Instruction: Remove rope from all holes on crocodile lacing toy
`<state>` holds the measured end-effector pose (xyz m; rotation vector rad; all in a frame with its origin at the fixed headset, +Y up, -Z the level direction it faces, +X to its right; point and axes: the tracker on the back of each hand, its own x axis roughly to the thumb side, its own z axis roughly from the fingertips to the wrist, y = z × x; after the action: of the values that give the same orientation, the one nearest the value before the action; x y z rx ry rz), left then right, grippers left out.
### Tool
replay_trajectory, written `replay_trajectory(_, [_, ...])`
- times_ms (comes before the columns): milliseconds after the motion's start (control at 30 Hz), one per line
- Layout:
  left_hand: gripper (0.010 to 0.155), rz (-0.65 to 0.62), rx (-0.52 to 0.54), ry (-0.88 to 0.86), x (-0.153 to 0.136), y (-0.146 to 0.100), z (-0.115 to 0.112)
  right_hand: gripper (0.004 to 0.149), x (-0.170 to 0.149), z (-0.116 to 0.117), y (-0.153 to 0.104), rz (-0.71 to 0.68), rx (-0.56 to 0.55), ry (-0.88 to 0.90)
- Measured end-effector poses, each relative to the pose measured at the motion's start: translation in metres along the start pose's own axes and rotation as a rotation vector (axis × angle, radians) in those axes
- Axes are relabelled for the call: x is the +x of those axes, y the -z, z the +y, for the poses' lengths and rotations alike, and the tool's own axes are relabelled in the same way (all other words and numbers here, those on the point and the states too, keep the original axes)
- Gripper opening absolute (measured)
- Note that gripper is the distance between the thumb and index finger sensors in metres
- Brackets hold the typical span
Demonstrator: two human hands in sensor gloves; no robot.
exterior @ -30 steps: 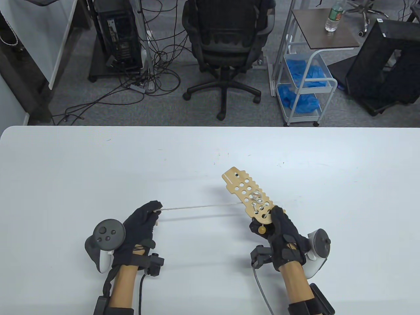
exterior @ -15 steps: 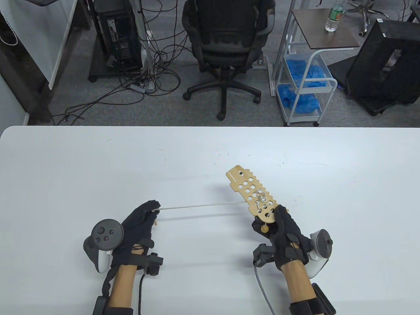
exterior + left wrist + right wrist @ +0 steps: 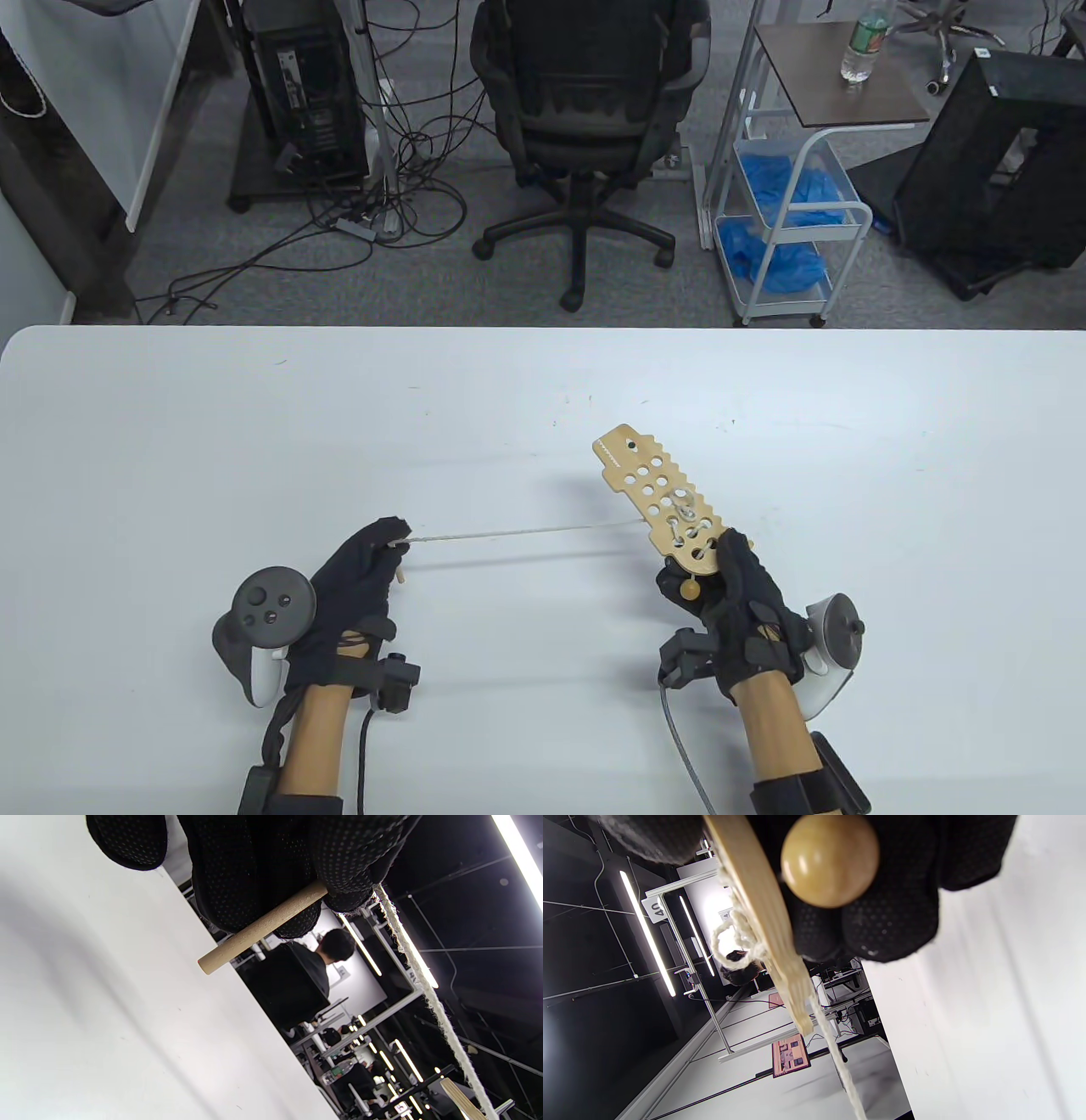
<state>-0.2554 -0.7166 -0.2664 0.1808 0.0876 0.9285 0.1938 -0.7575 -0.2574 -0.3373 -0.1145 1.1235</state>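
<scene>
Rope [image 3: 517,534] stretching taut above the bench [image 3: 170,441].
Left hand [image 3: 361,577] fingers are pinching the rope's wooden dowel [image 3: 261,928]; right hand [image 3: 734,594] fingers are gripping the crocodile lacing toy [image 3: 657,501], raised off the bench.

An office-like lab: beyond the white table's [image 3: 254,407] far edge stand a swivel chair [image 3: 585,127], a computer tower [image 3: 310,93] with tangled cables [image 3: 373,212], and a wheeled cart [image 3: 793,212] on grey carpet.
</scene>
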Motion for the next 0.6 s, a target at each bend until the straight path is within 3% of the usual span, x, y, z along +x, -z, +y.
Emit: replay_trajectory(600, [0.047,0.026,0.019,-0.012,-0.0031,0.0001,0.0042,0.052,0.0012,-0.0028,0.0007,0.013,-0.005,0.032])
